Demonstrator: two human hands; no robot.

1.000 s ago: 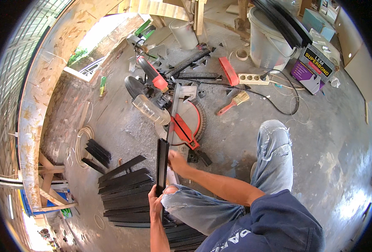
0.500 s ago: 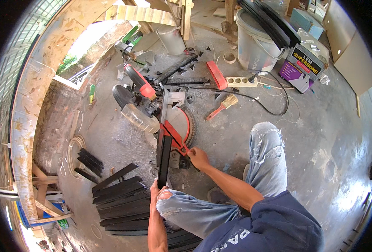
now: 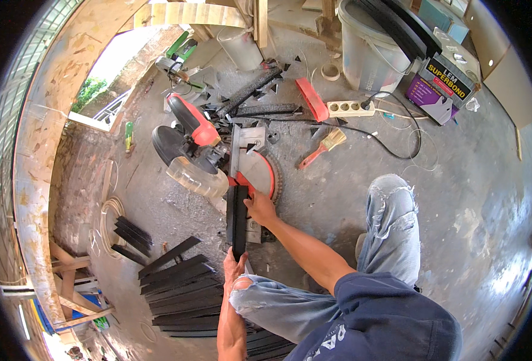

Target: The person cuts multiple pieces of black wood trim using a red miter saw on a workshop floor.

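A long black strip (image 3: 238, 219) lies along the bed of a red and grey mitre saw (image 3: 265, 171). My left hand (image 3: 235, 263) is closed around the strip's near end, beside my ripped jeans knee. Farther along, my right hand (image 3: 260, 207) grips the strip's right side, with its thumb and fingers against it near the red part of the saw table. The saw's head (image 3: 195, 129), with a red handle and a clear guard (image 3: 197, 176), is raised to the left of the table.
Several black strips (image 3: 185, 295) lie fanned on the floor at lower left, near coiled cable (image 3: 111, 210). Beyond the saw are black offcuts (image 3: 251, 90), a paintbrush (image 3: 323, 147) and a power strip (image 3: 350, 109) with a trailing cord. A white bucket (image 3: 368, 66) stands at far right.
My right hand has moved left from the saw's red handle piece onto the black strip. The strip has shifted slightly toward me, still held by my left hand.
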